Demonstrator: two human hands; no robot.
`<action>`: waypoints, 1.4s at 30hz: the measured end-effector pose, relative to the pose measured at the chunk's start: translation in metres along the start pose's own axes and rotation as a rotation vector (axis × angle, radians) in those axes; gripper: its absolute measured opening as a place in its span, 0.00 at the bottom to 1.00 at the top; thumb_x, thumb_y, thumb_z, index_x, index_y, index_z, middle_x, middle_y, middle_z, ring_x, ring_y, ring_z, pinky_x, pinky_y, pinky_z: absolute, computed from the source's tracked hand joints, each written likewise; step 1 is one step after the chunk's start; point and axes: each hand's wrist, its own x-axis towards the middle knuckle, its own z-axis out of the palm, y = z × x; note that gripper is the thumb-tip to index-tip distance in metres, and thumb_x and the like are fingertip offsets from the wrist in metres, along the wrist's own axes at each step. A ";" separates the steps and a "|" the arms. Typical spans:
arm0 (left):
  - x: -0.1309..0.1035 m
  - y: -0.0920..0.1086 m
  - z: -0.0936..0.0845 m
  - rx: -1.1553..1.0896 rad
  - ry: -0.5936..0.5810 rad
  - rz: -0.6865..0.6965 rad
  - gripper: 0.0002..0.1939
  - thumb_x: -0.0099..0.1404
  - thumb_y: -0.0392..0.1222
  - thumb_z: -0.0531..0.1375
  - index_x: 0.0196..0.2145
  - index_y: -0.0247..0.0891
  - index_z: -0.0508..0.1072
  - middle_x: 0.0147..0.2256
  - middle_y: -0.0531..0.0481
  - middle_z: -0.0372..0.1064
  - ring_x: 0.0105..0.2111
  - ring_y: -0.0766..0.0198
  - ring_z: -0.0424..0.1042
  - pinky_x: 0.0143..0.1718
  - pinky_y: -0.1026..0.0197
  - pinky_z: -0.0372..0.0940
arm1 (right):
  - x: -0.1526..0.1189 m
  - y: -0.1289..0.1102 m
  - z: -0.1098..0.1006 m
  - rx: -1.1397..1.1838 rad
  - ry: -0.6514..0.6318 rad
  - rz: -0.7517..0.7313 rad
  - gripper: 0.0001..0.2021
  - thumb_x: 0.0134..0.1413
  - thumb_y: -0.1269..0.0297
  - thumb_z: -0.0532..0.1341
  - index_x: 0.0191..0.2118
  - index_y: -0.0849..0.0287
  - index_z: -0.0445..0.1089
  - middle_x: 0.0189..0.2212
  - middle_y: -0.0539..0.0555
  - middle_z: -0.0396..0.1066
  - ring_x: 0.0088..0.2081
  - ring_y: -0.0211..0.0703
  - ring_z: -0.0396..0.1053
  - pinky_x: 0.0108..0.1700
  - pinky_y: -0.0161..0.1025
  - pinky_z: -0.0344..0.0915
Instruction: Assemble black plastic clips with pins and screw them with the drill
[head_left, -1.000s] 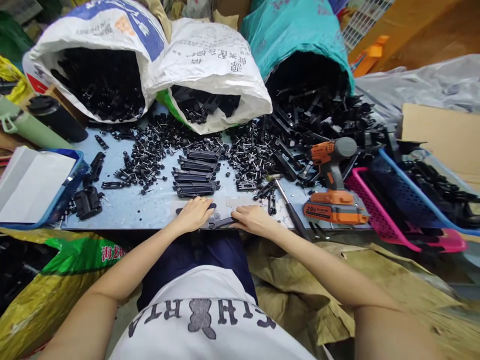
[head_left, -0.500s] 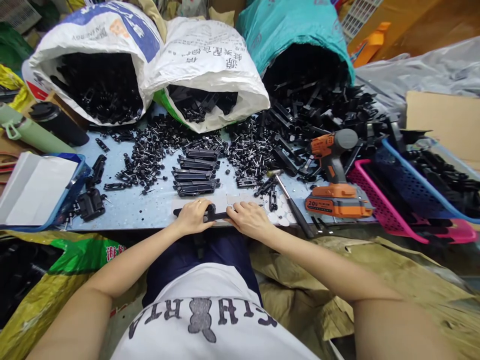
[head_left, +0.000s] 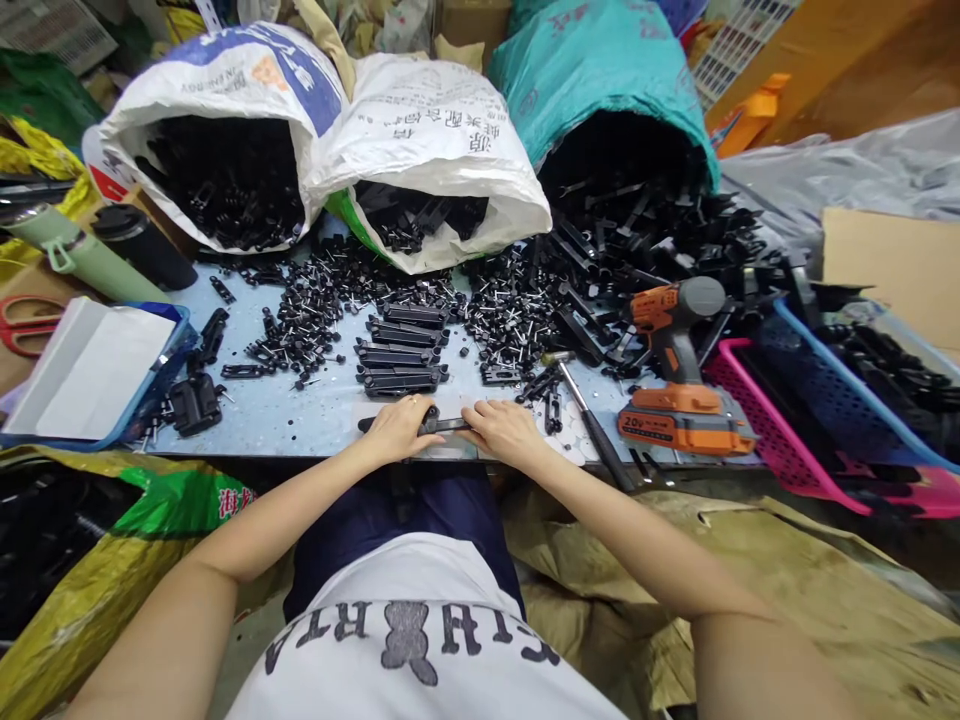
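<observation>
At the front edge of the blue table (head_left: 315,425), my left hand (head_left: 399,430) is closed round a long black plastic part (head_left: 450,425). The part's left end sticks out past my fingers, and a rounded knob shows beside them. My right hand (head_left: 504,430) is closed on the right end of the same part, its fingertips bent over it. Just beyond my hands lies a stack of long black assembled pieces (head_left: 401,355) in a row. Loose black knobs with metal pins (head_left: 300,310) are heaped on both sides of the row.
Right of my hands lie a hammer (head_left: 592,420) and an orange cordless drill (head_left: 679,370). Pink (head_left: 817,480) and blue (head_left: 885,400) baskets stand farther right. White (head_left: 442,110) and teal (head_left: 600,70) sacks spill black parts at the back. A blue tray (head_left: 176,350) with papers is left.
The view has shifted slightly, so the table's contents appear a little to the right. Both hands stay on the black part, which shows slightly more between them.
</observation>
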 end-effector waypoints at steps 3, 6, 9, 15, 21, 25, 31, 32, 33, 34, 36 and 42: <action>0.028 -0.027 -0.022 0.023 0.127 -0.068 0.22 0.63 0.51 0.54 0.51 0.36 0.63 0.47 0.41 0.66 0.49 0.53 0.64 0.48 0.53 0.61 | -0.006 0.011 0.020 0.047 0.024 0.003 0.19 0.62 0.50 0.49 0.37 0.60 0.69 0.30 0.56 0.69 0.34 0.43 0.65 0.34 0.38 0.52; 0.065 -0.087 -0.051 0.166 0.281 -0.407 0.18 0.67 0.36 0.44 0.50 0.37 0.66 0.46 0.40 0.66 0.48 0.54 0.64 0.47 0.53 0.59 | -0.006 0.024 0.033 0.133 0.104 -0.031 0.19 0.61 0.50 0.50 0.40 0.59 0.69 0.35 0.57 0.70 0.38 0.44 0.64 0.37 0.38 0.55; 0.091 -0.145 -0.065 0.338 0.085 -0.534 0.18 0.63 0.30 0.46 0.46 0.33 0.69 0.44 0.35 0.66 0.46 0.49 0.63 0.44 0.50 0.58 | 0.013 0.040 0.038 0.194 0.212 0.006 0.16 0.63 0.57 0.48 0.46 0.59 0.68 0.44 0.58 0.69 0.43 0.46 0.63 0.42 0.41 0.57; 0.092 -0.167 -0.063 0.369 0.060 -0.493 0.14 0.62 0.29 0.46 0.39 0.29 0.70 0.43 0.33 0.67 0.47 0.50 0.63 0.46 0.51 0.56 | 0.088 0.072 0.038 0.140 0.150 0.117 0.14 0.58 0.73 0.51 0.47 0.61 0.68 0.44 0.61 0.69 0.44 0.49 0.63 0.43 0.43 0.60; 0.014 -0.105 -0.075 -0.329 0.404 -0.608 0.10 0.57 0.46 0.60 0.29 0.36 0.68 0.28 0.47 0.69 0.31 0.60 0.69 0.35 0.59 0.61 | 0.076 0.059 0.030 0.546 0.349 0.172 0.05 0.54 0.67 0.59 0.36 0.61 0.70 0.32 0.55 0.72 0.33 0.41 0.68 0.36 0.37 0.66; -0.043 -0.045 -0.061 -1.180 0.254 -0.858 0.18 0.47 0.52 0.66 0.26 0.35 0.68 0.24 0.49 0.70 0.23 0.67 0.68 0.26 0.65 0.60 | 0.035 0.027 0.025 0.835 0.408 0.170 0.10 0.55 0.57 0.60 0.33 0.58 0.70 0.26 0.51 0.72 0.27 0.37 0.69 0.30 0.34 0.66; -0.050 -0.021 -0.043 -1.377 0.288 -1.038 0.21 0.37 0.50 0.71 0.24 0.32 0.70 0.24 0.48 0.72 0.22 0.71 0.68 0.25 0.68 0.59 | 0.019 0.000 0.018 0.616 0.432 0.028 0.10 0.62 0.63 0.52 0.36 0.59 0.69 0.32 0.55 0.73 0.33 0.39 0.71 0.36 0.35 0.66; -0.048 -0.023 -0.043 -1.354 0.305 -1.034 0.22 0.37 0.50 0.71 0.24 0.32 0.70 0.23 0.48 0.72 0.22 0.70 0.68 0.25 0.68 0.59 | 0.019 -0.001 0.015 0.543 0.415 0.001 0.10 0.62 0.65 0.51 0.36 0.59 0.69 0.33 0.56 0.73 0.33 0.39 0.70 0.36 0.35 0.66; -0.046 -0.025 -0.043 -1.329 0.322 -1.030 0.22 0.36 0.51 0.71 0.23 0.32 0.70 0.23 0.49 0.72 0.22 0.70 0.68 0.25 0.68 0.59 | 0.019 -0.002 0.013 0.476 0.391 -0.025 0.11 0.63 0.66 0.50 0.36 0.59 0.69 0.33 0.56 0.73 0.33 0.39 0.70 0.36 0.35 0.65; -0.045 -0.026 -0.044 -1.302 0.334 -1.025 0.23 0.35 0.51 0.71 0.23 0.32 0.70 0.22 0.49 0.71 0.22 0.70 0.68 0.25 0.67 0.59 | 0.019 -0.002 0.011 0.417 0.365 -0.047 0.11 0.63 0.66 0.50 0.36 0.60 0.69 0.33 0.57 0.73 0.33 0.39 0.69 0.35 0.34 0.64; -0.044 -0.028 -0.045 -1.237 0.333 -1.006 0.22 0.36 0.52 0.71 0.23 0.33 0.70 0.22 0.49 0.71 0.21 0.69 0.68 0.24 0.67 0.59 | 0.019 -0.003 0.006 0.323 0.313 -0.083 0.11 0.63 0.67 0.50 0.38 0.60 0.69 0.33 0.57 0.72 0.33 0.39 0.69 0.34 0.34 0.63; -0.038 -0.030 -0.041 -1.025 0.341 -0.892 0.19 0.40 0.49 0.69 0.27 0.35 0.71 0.19 0.55 0.65 0.20 0.70 0.63 0.22 0.67 0.55 | 0.024 -0.008 0.001 0.230 0.155 -0.112 0.12 0.62 0.70 0.49 0.42 0.59 0.69 0.35 0.57 0.72 0.36 0.40 0.68 0.35 0.33 0.63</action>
